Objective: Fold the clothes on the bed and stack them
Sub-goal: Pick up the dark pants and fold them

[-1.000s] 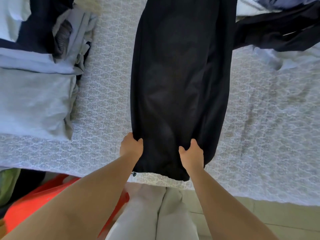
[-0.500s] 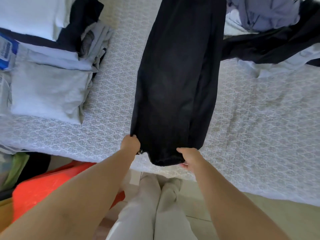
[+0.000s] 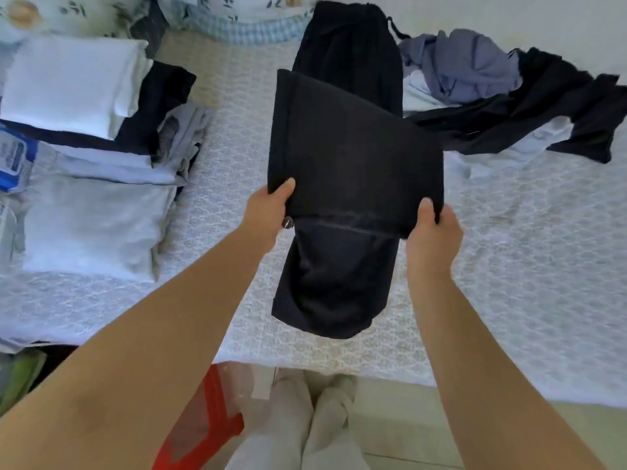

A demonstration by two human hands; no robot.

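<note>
A: Entry, head view. Black trousers (image 3: 353,157) lie lengthwise down the middle of the bed (image 3: 509,266), on the white lace-patterned cover. One end is lifted and doubled toward the far end, above the part lying flat.

B: Hands?

A: Left hand (image 3: 268,208) grips the left corner of the raised end, thumb on top of the cloth, the other fingers hidden beneath it. Right hand (image 3: 434,225) grips the right corner the same way: thumb over the cloth, fingers curled under. Both pinch the fabric. A small cord toggle (image 3: 288,222) shows just beside the left hand.

B: The flat part?

A: It rests on the bed; its fold is near the bed's front edge, and the waistband end reaches the far side by the checked pillow (image 3: 244,32).

B: Surroundings?

A: Folded stack (image 3: 91,215) of pale grey and white garments on the left of the bed, touching a second pile topped by a white piece (image 3: 68,83). Unfolded heap (image 3: 475,69) at the right rear: a blue-grey garment and a dark one, spread loose. Red bin (image 3: 203,422) on the floor below the bed edge.
</note>
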